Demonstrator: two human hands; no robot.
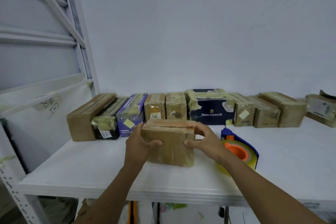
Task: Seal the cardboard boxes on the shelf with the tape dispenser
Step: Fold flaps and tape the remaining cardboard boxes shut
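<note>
You are holding the box [171,149] between both hands. Your left hand [140,143] is wrapping its left edge, thumb lying on the near face. Your right hand [203,138] is curling over the top right corner, thumb on that same face. The box appears to be resting on the shelf [91,165], directly between your palms.

It is probably handling light and fairly stiff. Glossy tape is already covering its faces, so your fingers may be slipping there; the edges and corners are likely giving the surer hold. The top flaps are looking slightly raised, so press them gently.

The dispenser [240,151] is lying just right of your right wrist; which end is carrying the blade is unclear, so take its blue body. A row of boxes [291,112] is standing beyond your fingertips.
</note>
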